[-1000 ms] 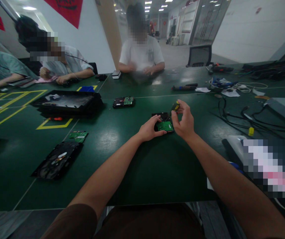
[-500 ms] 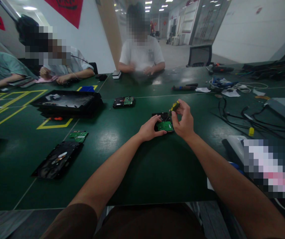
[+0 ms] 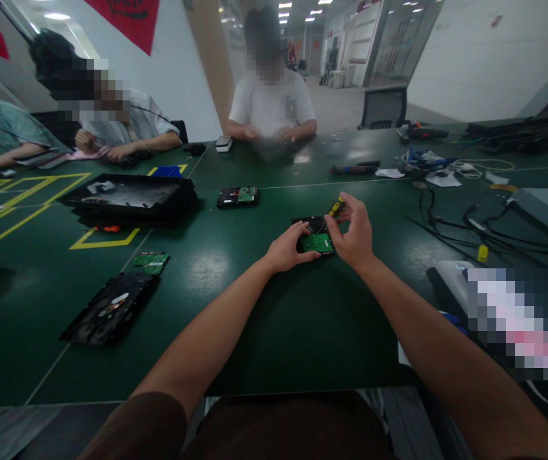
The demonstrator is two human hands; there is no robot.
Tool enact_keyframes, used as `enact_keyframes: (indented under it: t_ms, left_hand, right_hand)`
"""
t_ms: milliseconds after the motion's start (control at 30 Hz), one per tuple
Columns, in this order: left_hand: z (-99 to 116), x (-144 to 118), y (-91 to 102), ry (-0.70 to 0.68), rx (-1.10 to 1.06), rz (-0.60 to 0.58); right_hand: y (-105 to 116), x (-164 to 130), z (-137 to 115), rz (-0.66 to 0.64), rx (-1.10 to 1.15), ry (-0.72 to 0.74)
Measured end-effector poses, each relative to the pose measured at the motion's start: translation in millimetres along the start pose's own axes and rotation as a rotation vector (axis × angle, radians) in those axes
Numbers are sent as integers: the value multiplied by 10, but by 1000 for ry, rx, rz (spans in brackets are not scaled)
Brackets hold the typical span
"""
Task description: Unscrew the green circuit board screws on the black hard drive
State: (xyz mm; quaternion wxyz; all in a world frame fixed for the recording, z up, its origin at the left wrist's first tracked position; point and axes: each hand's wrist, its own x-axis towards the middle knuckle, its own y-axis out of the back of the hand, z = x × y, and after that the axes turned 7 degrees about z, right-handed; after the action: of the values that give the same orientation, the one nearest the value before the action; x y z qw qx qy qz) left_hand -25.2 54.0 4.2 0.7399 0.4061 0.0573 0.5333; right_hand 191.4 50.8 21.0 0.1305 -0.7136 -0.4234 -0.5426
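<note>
Your right hand [image 3: 354, 235] pinches a small screwdriver with a yellow-and-black handle [image 3: 336, 207] between thumb and fingertips, the tool tilted with its tip down toward a black hard drive with a green circuit board on top [image 3: 316, 236]. Your left hand [image 3: 287, 248] rests on the near left edge of that hard drive, fingers curled against its side and thumb touching the green board, bracing it. The drive lies flat on the dark green table top [image 3: 274, 319], straight ahead of you, between both hands. Farther left on the table: a second black hard drive with green board [image 3: 237, 195], a large black shallow tray [image 3: 128, 198], a loose green circuit board [image 3: 151, 261], and just beside it an opened black hard drive casing [image 3: 110, 308]. To your right lies a tangle of black cables [image 3: 475, 225]. Across the table a person in a white T-shirt [image 3: 272, 103] sits with both hands on the surface.
</note>
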Motion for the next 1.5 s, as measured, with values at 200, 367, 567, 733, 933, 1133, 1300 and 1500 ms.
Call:
enact_keyframes:
  t_ms: [200,367,567,733,933,1133,1300,1500]
  left_hand:
    - [18,-2,13,16,-3,-11]
    - [10,0,9,11,-7,-10]
    - [-29,7,-24,-12,-11,1]
    - [-36,8,-25,-8,-15,-1]
    - [-14,1,-6,-8,-9,-2]
    - [8,-3,4,3,-4,-7]
    - [-5,2,6,-3,9,-8]
    - [-33,4,-13,-1,-5,-1]
  right_hand:
    - [4,-1,-7,0,-11,-9]
    - [-10,-1,-7,28,17,0]
    - [-5,8,-2,40,18,26]
    - [-19,-3,29,40,22,16]
    - [-39,-21,35,43,40,5]
    - [-22,-8,6,35,17,15]
    - [-22,0,-4,50,21,13]
    - [-16,-7,-2,33,2,16]
